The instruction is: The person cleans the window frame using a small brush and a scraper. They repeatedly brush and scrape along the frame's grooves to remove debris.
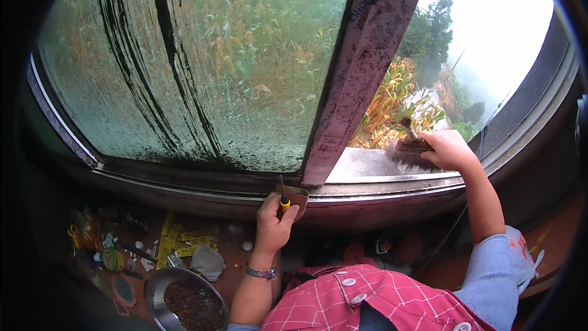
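Observation:
My left hand [274,226] grips a screwdriver [285,200] with a yellow and black handle, together with a brown, flat piece of card or cloth [297,200]. Its thin shaft points up at the lower track of the sliding window, beside the foot of the purplish frame [351,73]. In my right hand [448,151] is a dark, bristly brush [410,151], held over the sill [367,163] in the open part of the window. The glass pane [239,64] at left is wet, with dark streaks and specks along its lower edge.
Below the window at left, a table [241,280] bears a metal bowl [154,301] of dark reddish bits, yellow plastic strips [170,239], a white cloth [207,262], a green round tin [112,259] and a pink-framed mirror [124,290]. A plastic bag [523,259] lies by my right elbow.

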A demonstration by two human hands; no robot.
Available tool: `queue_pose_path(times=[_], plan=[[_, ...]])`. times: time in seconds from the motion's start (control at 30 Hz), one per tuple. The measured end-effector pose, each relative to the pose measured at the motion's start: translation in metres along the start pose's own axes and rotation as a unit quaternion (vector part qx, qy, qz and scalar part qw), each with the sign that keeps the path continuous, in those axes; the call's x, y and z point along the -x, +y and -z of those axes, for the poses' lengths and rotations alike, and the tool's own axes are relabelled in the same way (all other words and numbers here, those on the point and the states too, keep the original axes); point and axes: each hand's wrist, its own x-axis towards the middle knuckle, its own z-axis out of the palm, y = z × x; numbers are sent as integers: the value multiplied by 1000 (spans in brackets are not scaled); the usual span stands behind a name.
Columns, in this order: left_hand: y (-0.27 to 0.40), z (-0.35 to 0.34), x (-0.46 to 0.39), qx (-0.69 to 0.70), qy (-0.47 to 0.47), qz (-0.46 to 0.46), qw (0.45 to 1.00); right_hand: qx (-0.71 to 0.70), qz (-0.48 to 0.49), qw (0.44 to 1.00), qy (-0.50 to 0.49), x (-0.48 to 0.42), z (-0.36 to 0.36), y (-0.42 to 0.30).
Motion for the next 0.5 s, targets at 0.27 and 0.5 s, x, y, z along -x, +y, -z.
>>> queue_pose_path(times=[0.27, 0.5], plan=[[-12, 6, 4, 31, -6, -25, 999, -209, 235, 933, 174, 29, 18, -112], [-12, 24, 42, 115, 111, 99, 982, -169, 270, 935, 153, -12, -32, -153]])
